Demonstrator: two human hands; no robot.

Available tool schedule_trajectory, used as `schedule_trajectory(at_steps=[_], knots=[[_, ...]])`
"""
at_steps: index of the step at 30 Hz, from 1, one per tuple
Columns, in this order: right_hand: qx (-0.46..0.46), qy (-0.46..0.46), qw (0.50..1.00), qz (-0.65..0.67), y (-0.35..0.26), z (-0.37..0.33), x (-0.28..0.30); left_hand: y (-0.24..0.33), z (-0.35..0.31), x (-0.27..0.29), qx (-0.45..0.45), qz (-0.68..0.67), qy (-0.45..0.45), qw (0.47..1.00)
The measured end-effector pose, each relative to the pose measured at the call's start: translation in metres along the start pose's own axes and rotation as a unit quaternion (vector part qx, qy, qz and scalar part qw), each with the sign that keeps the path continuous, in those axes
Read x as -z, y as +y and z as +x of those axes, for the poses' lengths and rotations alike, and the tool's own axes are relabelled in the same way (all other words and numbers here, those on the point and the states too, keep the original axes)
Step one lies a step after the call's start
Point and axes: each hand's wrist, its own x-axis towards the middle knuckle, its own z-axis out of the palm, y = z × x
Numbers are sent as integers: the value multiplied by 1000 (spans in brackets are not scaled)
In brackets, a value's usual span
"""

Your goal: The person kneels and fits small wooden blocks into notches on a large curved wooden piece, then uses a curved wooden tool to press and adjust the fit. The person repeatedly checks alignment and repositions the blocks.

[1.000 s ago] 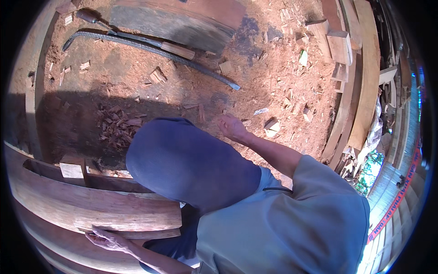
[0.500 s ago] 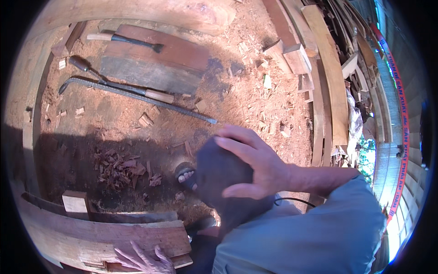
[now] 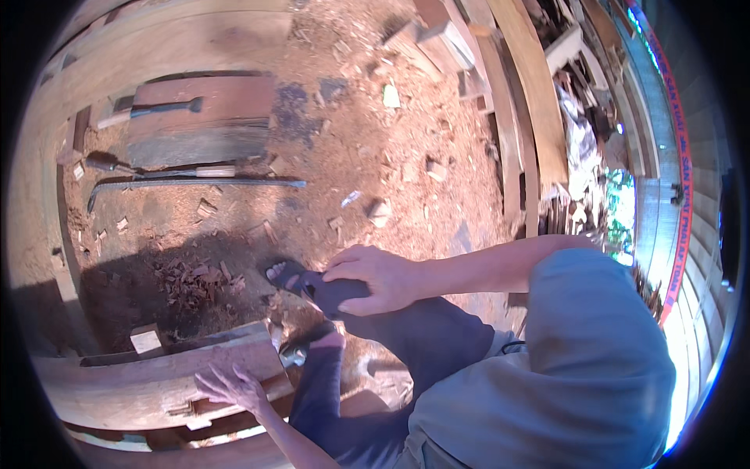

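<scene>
My left hand (image 3: 238, 389) lies with spread fingers on a thick wooden beam (image 3: 109, 391) at the lower left, close to a notch cut in its edge. It holds nothing. My right hand (image 3: 379, 277) rests on my bent knee, thumb apart from the fingers, and grips no tool. Behind the beam's near part stands a small wood block (image 3: 146, 339). Farther off on the ground lie a chisel (image 3: 160, 108) with a pale handle on a reddish board (image 3: 242, 94), another wooden-handled chisel (image 3: 211, 172), and a long bent metal bar (image 3: 195, 183).
Wood shavings (image 3: 195, 281) are heaped on the shaded ground, with chips scattered widely. Long planks (image 3: 519, 86) line the right side, and wood blocks (image 3: 445, 47) stand beside them. A wide timber (image 3: 180, 39) lies at the far left. My sandalled foot (image 3: 285, 275) is beyond my knee.
My view has shifted, so the tools appear farther left and more of my legs shows. My left hand stays on the beam with more forearm visible; my right hand stays on my knee.
</scene>
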Motion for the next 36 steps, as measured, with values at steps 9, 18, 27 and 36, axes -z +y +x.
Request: schedule_trajectory(at_steps=[9,18,27,36], knots=[[-242,-132,960,41,6,-123,-34,42,-19,151,102,-115,-236,960],[-369,-48,926,58,0,-249,-33,255,-152,329,145,-280,-614,724],[-489,-66,859,136,81,-381,51,303,-88,349,258,-343,-685,589],[-484,-126,839,215,169,-378,158,499,68,296,161,-178,-626,742]])
